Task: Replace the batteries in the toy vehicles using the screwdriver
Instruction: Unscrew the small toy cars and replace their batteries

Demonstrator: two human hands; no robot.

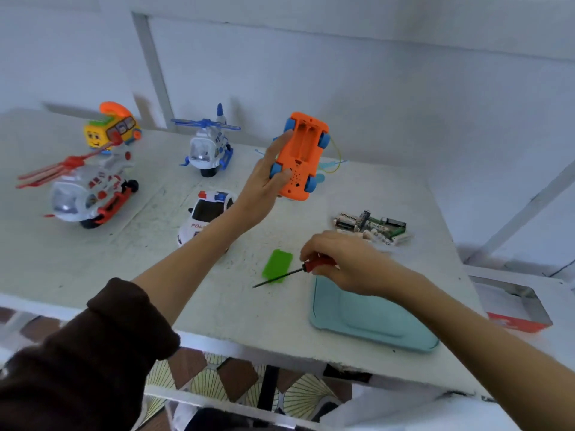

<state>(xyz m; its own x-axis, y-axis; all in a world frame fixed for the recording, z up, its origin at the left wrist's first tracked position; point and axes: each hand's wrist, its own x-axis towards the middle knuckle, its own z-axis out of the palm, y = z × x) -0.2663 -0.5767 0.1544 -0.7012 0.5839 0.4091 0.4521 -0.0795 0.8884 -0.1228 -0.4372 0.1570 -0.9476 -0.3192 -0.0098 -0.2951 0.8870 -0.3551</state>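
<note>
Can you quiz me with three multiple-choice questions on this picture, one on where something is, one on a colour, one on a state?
1. Where does the green cover lie?
A. on the table beside the screwdriver tip
B. on the teal tray
C. on the orange toy car

2. What colour is the screwdriver handle?
A. blue
B. red
C. yellow

3. What state is the battery bay of the orange toy car in?
A. covered
B. open and empty
C. open with batteries inside

Answers:
1 A, it lies on the white table, left of the teal tray.
2 B, red shows in the right hand.
3 B, the left hand shows its bare slots.
</note>
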